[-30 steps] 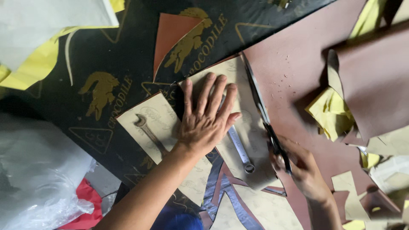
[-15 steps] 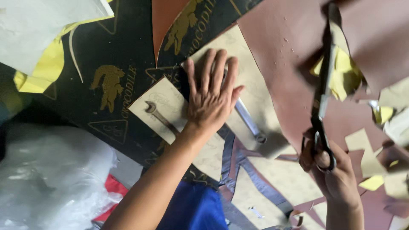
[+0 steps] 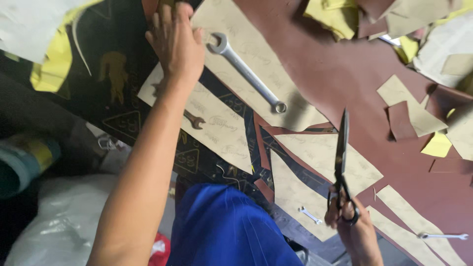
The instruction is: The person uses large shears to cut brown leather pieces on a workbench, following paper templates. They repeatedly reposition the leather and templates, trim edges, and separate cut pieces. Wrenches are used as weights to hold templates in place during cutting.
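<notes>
left hand flat on a pattern sheet, right hand lifting the scissors

the left hand [image 3: 176,42] lies open, fingers spread, pressing a tan paper pattern piece [image 3: 217,123] on the bench [image 3: 106,74], just beside a long silver spanner [image 3: 246,73] resting on the neighbouring pattern; half a second ago that spanner lay under the palm's edge, now it is fully uncovered and the hand sits further up the sheet. the right hand [image 3: 352,224] is clamped around the handles of black scissors [image 3: 341,157], blades together and pointing up over the brown leather sheet [image 3: 345,74]; earlier they stood higher, near the yellow scraps [image 3: 436,145]. a small spanner [image 3: 309,215] lies just left of that hand.
</notes>
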